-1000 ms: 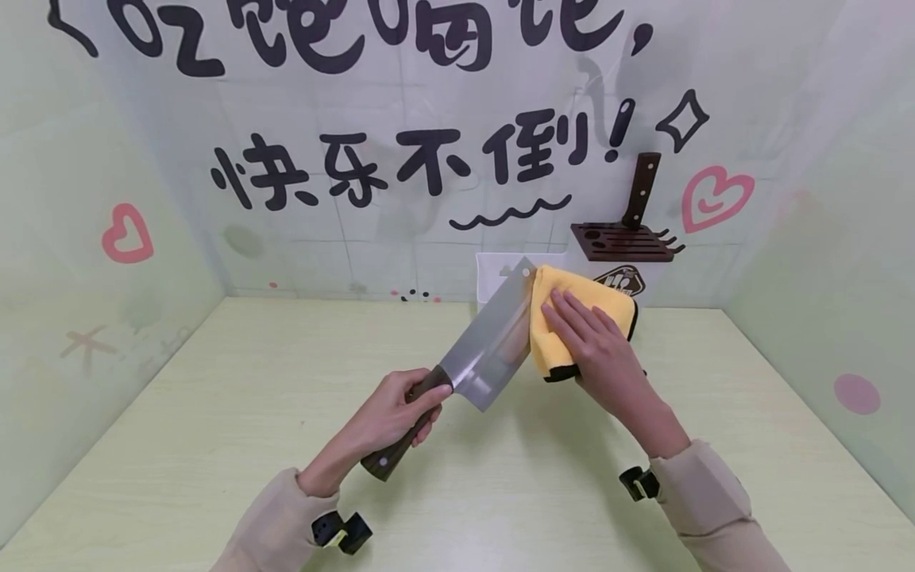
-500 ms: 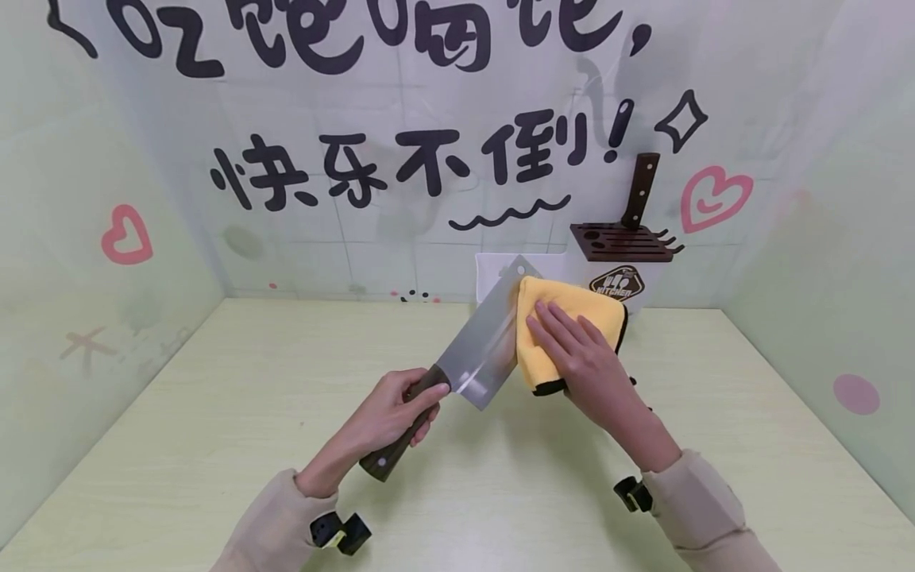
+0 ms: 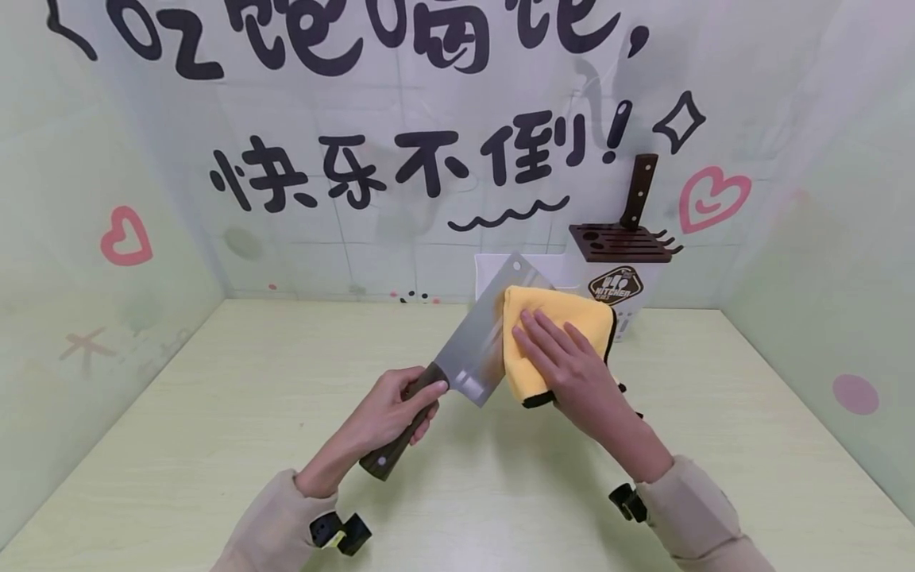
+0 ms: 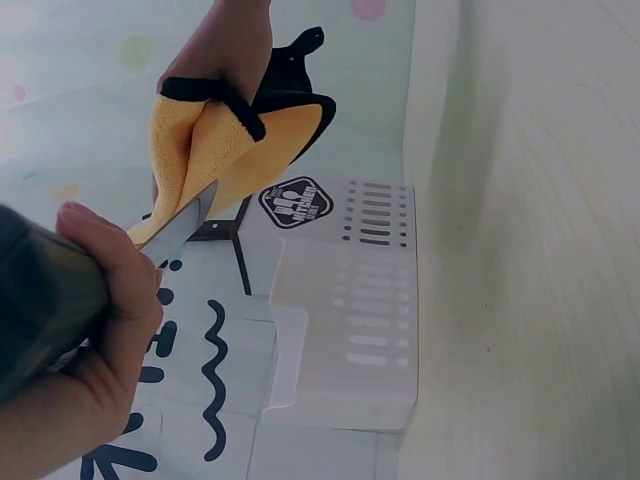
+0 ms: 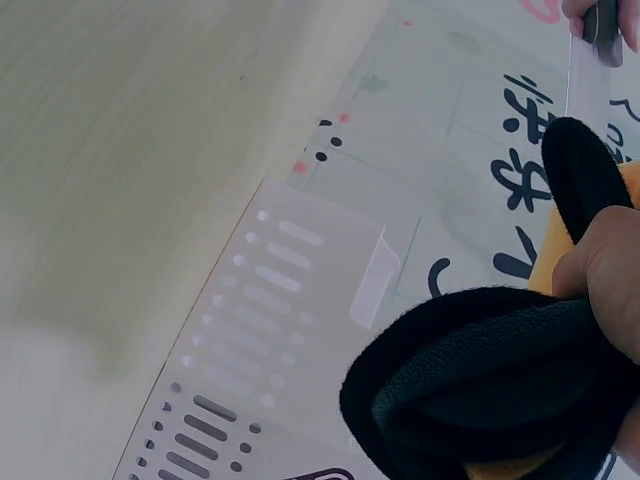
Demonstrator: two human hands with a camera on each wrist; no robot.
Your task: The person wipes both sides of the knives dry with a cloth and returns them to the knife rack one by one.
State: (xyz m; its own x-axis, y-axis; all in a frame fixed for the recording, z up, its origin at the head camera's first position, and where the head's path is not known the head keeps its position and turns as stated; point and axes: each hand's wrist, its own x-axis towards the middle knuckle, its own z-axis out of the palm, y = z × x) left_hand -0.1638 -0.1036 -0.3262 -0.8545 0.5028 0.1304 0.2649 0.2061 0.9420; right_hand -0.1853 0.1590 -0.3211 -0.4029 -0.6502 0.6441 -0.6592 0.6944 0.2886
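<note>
My left hand (image 3: 403,409) grips the dark wooden handle of a cleaver (image 3: 472,342), its thumb lying along the handle near the blade. The broad blade tilts up and away to the right, above the table. A yellow cloth (image 3: 525,306) with black edging lies against the blade and covers part of its right side. My right hand (image 3: 572,369) holds this cloth, fingers extended over its top; in the right wrist view the thumb (image 5: 610,270) presses it from the other side. The left wrist view shows the cloth (image 4: 185,150) folded around the blade (image 4: 185,225).
Against the back wall stands a white slotted knife holder (image 4: 345,310) with a brown slotted top (image 3: 618,245). Another dark handle (image 3: 638,191) sticks up from it. The pale wooden table (image 3: 236,413) is bounded by printed walls at the back and both sides.
My right hand and the cloth have slid left and down along the blade, towards the handle, uncovering more of the far blade corner. The left hand and cleaver have barely moved.
</note>
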